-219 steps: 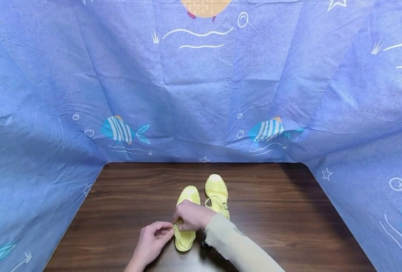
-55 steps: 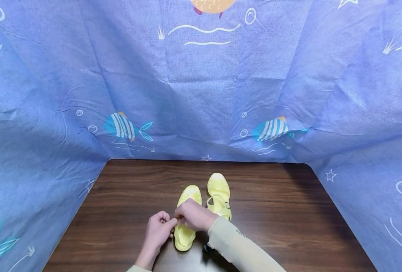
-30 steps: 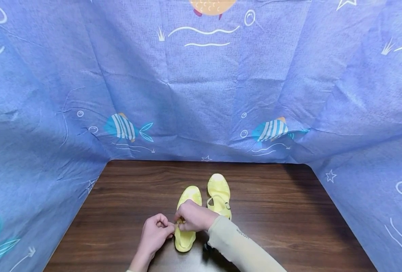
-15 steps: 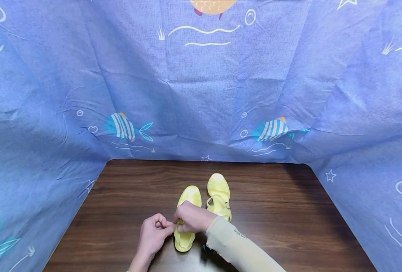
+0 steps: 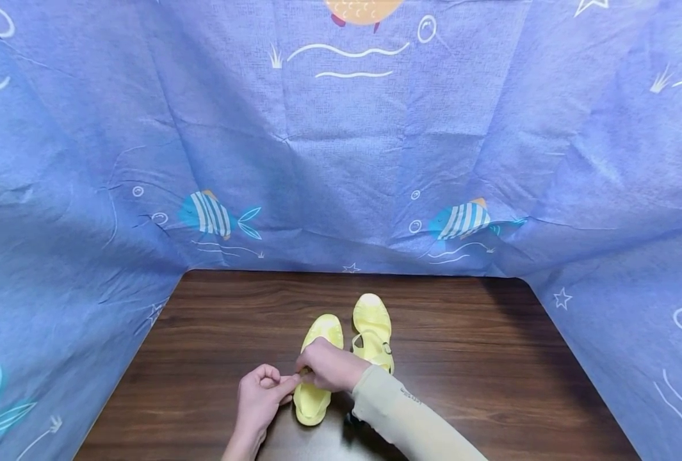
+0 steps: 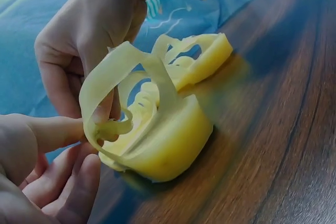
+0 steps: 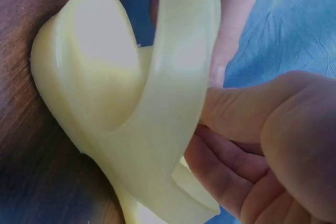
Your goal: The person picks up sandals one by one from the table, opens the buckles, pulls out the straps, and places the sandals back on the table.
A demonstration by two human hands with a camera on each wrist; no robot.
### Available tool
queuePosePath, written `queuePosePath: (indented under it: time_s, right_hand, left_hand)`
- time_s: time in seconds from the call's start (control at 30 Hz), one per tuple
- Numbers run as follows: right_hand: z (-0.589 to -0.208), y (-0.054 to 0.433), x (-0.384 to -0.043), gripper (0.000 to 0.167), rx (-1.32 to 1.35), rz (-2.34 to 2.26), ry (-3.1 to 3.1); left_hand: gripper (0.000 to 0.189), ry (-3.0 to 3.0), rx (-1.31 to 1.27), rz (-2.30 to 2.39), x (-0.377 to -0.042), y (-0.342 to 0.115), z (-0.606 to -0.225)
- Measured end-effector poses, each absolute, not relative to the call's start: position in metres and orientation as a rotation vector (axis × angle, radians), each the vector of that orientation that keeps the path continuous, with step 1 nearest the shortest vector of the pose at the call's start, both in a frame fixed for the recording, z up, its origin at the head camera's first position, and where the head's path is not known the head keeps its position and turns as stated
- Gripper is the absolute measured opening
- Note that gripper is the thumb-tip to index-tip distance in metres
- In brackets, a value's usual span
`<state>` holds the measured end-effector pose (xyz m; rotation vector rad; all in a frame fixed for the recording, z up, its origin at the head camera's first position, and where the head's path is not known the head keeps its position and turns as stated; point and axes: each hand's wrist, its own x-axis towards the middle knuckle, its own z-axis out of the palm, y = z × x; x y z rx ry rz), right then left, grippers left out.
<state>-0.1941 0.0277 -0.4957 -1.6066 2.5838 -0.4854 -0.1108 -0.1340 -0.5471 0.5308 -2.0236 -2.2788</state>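
A yellow jelly sandal [image 5: 312, 408] lies sole down on the table, toe pointing away from me. My left hand [image 5: 258, 400] is at its left side, thumb and finger pinching the ankle strap [image 6: 113, 69]. Reaching across from the right, my right hand [image 5: 330, 365] covers the middle of the sandal and pinches the strap close to the left fingertips. In the left wrist view the strap makes a raised loop above the heel, with a thin strap end [image 6: 116, 127] at the fingers. The fastening itself is mostly hidden by the fingers.
A second yellow sandal [image 5: 371, 317] stands just right of the first and farther away, its buckle [image 5: 387, 347] showing; my right forearm hides its heel. The dark wood table [image 5: 462, 358] is enclosed by a blue fish-print cloth [image 5: 341, 160]. A black object [image 5: 352, 419] sits under my right wrist.
Both hands stay at the same sandal's strap throughout. My left fingertips have shifted slightly, and now meet the right fingers at the strap. The sandals have hardly moved.
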Motion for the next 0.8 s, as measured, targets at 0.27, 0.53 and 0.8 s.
queuePosePath:
  time_s: [0.27,0.53,0.8]
  right_hand:
    - [-0.496,0.03,-0.192,0.017,-1.498,-0.57,2.602]
    - [-0.498,0.029,-0.193,0.019,-1.405,-0.581,2.62]
    - [-0.5,0.027,-0.192,0.02,-1.354,-0.571,2.629]
  left_hand:
    - [0.036,-2.102,0.582,-2.23,-0.114,-0.13,-0.547]
    - [0.03,-2.163,0.563,-2.128,-0.117,-0.126,-0.542]
    - [0.028,-2.2,0.515,-2.047,-0.117,-0.123,-0.538]
